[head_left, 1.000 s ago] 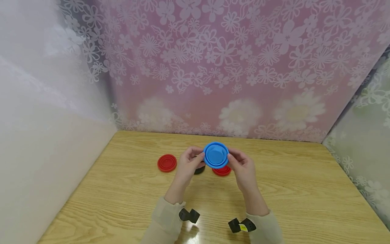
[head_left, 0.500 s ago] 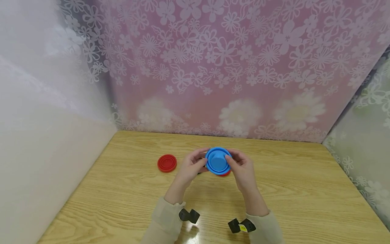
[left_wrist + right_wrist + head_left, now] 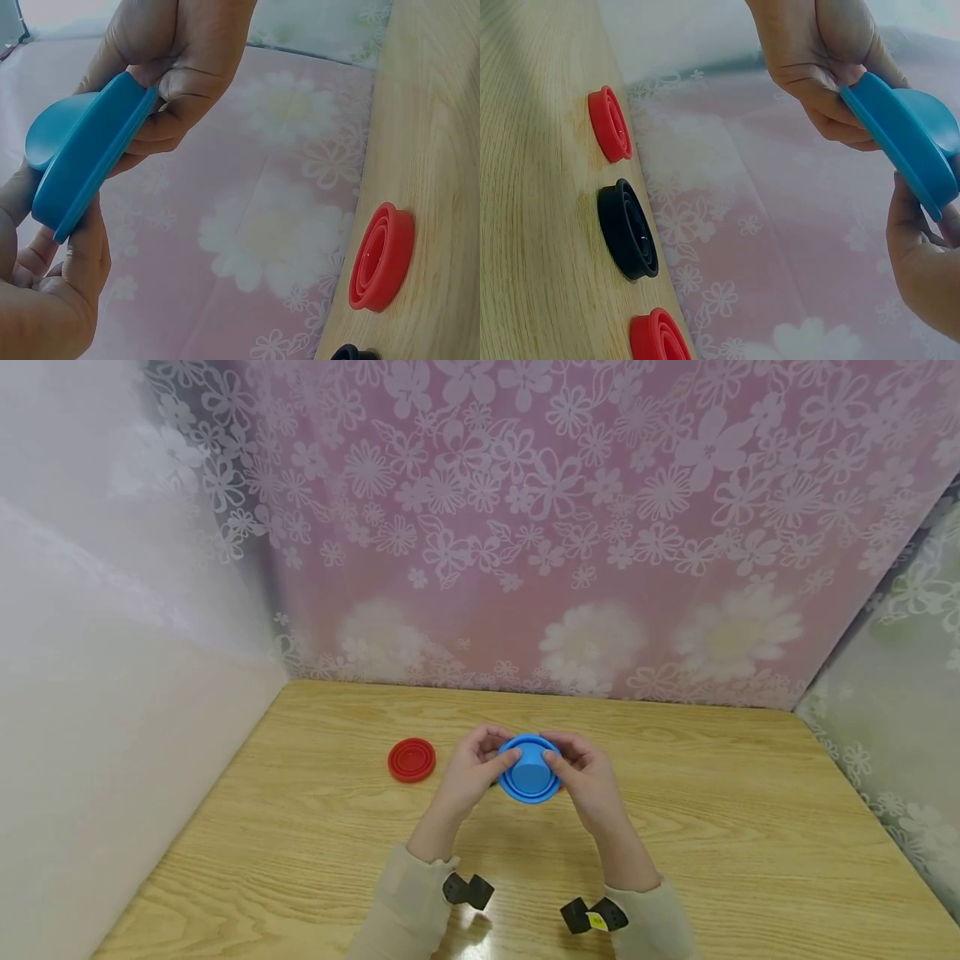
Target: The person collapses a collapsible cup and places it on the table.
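A blue collapsible silicone cup [image 3: 531,778] is held above the table, its bulging centre turned toward me. My left hand [image 3: 468,768] pinches one side of its rim, thumb on the front. Opposite, my right hand [image 3: 589,777] grips the other side with its thumb pressed near the centre. From the side, the right wrist view shows the cup [image 3: 904,139] tilted, its rounded middle standing out beyond the rim band. Fingers of both hands curl behind the rim.
On the wooden table [image 3: 720,810] lie a flat red collapsed cup [image 3: 412,760], a black one [image 3: 626,229] and another red one [image 3: 382,259], the last two mostly hidden in the head view. Curtain-like floral walls [image 3: 525,527] enclose the back and sides.
The blue cup has come slightly lower and nearer. Both thumbs have slid from the rim's edges inward toward the centre, whose dented surface now looks smoother and rounder.
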